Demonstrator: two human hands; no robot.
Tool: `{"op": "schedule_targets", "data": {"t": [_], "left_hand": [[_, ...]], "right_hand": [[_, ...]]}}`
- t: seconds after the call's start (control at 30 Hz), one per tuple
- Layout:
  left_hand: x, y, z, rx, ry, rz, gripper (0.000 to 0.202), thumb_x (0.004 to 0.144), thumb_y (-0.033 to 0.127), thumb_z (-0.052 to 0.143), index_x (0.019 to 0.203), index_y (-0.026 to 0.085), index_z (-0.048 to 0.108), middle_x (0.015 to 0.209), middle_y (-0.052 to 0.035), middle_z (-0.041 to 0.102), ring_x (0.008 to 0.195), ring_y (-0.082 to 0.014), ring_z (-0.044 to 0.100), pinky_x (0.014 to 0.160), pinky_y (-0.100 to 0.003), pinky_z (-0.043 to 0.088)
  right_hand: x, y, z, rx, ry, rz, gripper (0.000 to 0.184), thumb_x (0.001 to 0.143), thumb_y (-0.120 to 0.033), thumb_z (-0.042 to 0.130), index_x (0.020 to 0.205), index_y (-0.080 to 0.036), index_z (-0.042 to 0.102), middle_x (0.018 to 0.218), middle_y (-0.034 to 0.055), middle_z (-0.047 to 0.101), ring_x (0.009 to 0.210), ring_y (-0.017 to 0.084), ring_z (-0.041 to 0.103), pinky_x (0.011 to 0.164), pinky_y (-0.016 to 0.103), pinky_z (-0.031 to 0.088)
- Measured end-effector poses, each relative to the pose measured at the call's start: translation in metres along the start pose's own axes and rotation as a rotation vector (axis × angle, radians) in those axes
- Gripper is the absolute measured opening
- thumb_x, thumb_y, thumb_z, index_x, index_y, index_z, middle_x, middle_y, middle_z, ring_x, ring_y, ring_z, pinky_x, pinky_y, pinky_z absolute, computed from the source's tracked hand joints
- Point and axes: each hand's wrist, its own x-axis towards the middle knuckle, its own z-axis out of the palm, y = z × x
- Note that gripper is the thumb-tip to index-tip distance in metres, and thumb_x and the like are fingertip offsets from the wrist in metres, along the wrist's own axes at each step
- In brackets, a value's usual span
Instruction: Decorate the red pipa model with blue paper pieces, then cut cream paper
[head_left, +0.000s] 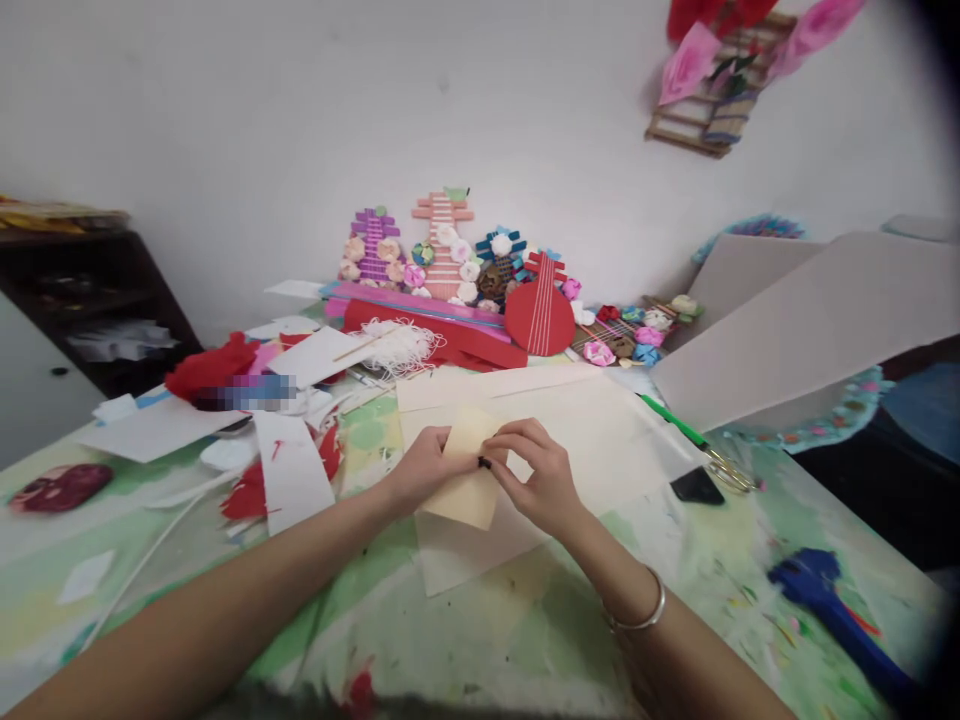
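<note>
A folded-looking piece of cream paper (472,502) is held up over larger cream sheets (600,440) on the table. My left hand (424,465) grips its left side, with the thumb across the front. My right hand (544,480) pinches at the paper's right edge, fingertips close to the left thumb. A small dark spot shows at the fingertips; I cannot tell what it is. The larger sheets lie flat under both hands.
Paper scraps (296,470) and tangled white string (397,345) lie to the left. Lute-shaped crafts, one a red lute (540,310), stand against the wall. At right are a green pen (675,420), gold-handled scissors (731,470), a blue glue gun (832,610) and a large grey board (810,310).
</note>
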Motion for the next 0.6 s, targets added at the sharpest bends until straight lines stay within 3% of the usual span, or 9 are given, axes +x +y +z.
{"op": "schedule_targets", "data": {"t": [0.2,0.4,0.6], "left_hand": [[-0.009,-0.007,0.004,0.084,0.037,0.007,0.021,0.069,0.031,0.068,0.073,0.011,0.071,0.065,-0.0019,0.067,0.059,-0.0148,0.059,0.050,-0.020,0.041],[-0.019,-0.012,0.014,-0.075,-0.004,-0.030,0.023,0.072,0.032,0.070,0.085,0.014,0.076,0.079,-0.0040,0.074,0.069,-0.0169,0.065,0.058,-0.021,0.049],[-0.023,-0.012,0.020,-0.094,0.102,0.001,0.019,0.071,0.030,0.072,0.081,0.014,0.075,0.078,-0.0041,0.074,0.068,-0.0176,0.066,0.057,-0.021,0.050]], "right_hand": [[-0.018,0.000,0.023,-0.033,0.148,0.106,0.018,0.087,-0.005,0.048,0.080,-0.018,0.058,0.077,0.0043,0.057,0.074,0.015,0.054,0.067,0.029,0.047],[-0.028,-0.004,0.024,-0.128,0.231,0.078,0.018,0.089,-0.004,0.047,0.082,-0.017,0.055,0.079,0.0046,0.054,0.076,0.014,0.052,0.067,0.028,0.047],[-0.027,-0.010,0.026,-0.144,0.297,0.061,0.016,0.089,-0.004,0.049,0.083,-0.017,0.055,0.079,0.0043,0.055,0.075,0.014,0.053,0.066,0.027,0.047]]}}
